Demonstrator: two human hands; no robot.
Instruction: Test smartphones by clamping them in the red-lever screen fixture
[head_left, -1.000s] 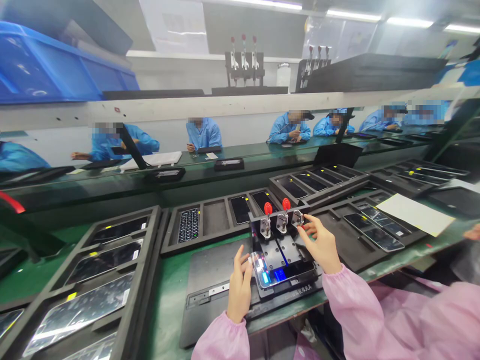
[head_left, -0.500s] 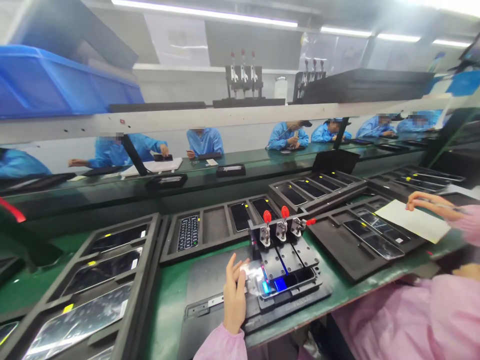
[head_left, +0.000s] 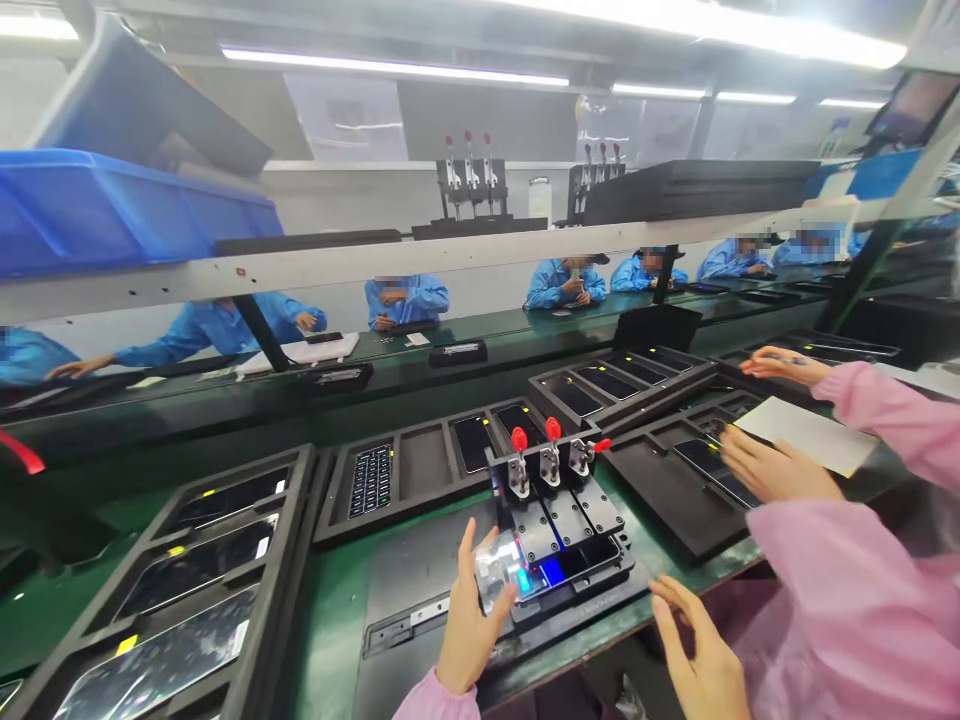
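My left hand (head_left: 466, 625) is closed on a shiny clear phone piece (head_left: 496, 578) at the front left corner of a black clamping fixture (head_left: 577, 515), thumb on top of it. The fixture carries three toggle clamps with red handles (head_left: 550, 432) and shows a blue glow at its front. My right hand (head_left: 697, 650) hovers by the table's front edge, just right of the fixture, fingers apart and holding nothing. Both my sleeves are pink.
A black mat (head_left: 405, 590) lies under the fixture. Black foam trays of phone screens stand left (head_left: 202, 540), behind (head_left: 420, 465) and right (head_left: 667, 495). A co-worker's hand (head_left: 772, 470) rests on the right tray by a white sheet (head_left: 814, 437). Blue-coated people sit across the conveyor.
My right hand left the rightmost clamp, went out of sight, and now shows low beside the fixture. My left hand's thumb has come over the shiny piece. A co-worker's arms reached in from the right.
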